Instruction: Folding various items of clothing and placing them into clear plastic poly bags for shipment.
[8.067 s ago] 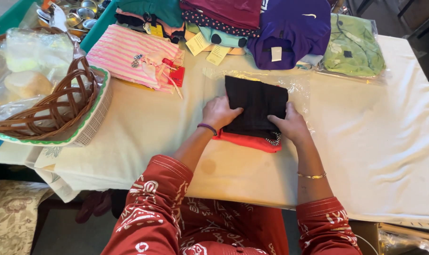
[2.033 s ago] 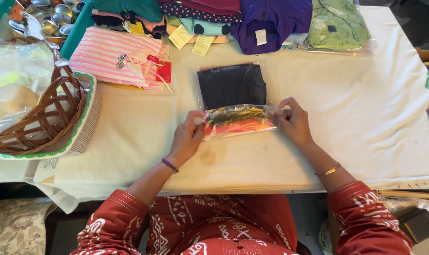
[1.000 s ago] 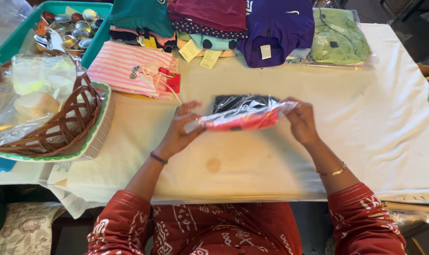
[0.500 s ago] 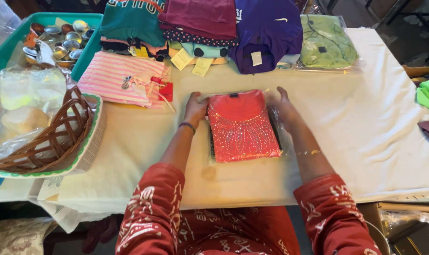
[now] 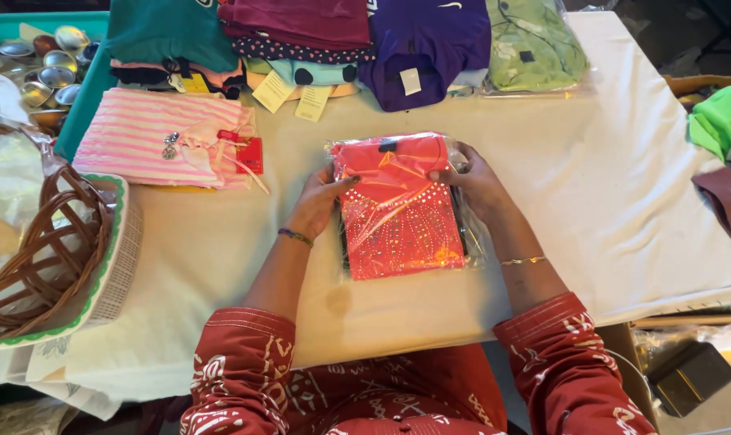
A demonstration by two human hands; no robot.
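Covering the table, a cream cloth (image 5: 623, 185) bears a bagged red garment (image 5: 398, 209).

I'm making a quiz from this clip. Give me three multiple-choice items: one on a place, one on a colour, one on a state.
1. Where does the pink-and-white striped folded garment lie relative to the red sequinned garment in a clear plastic bag?
A. to the person's left
B. to the person's right
C. beneath it

2. What colour is the woven basket?
A. white
B. brown
C. blue

3. How do the hands meet the bagged garment?
A. both lifted away
B. one hand only
C. left hand and right hand on its two sides

Answers: 1 A, it lies left on the cloth. 2 B, brown wicker. 3 C, fingers touch both edges.
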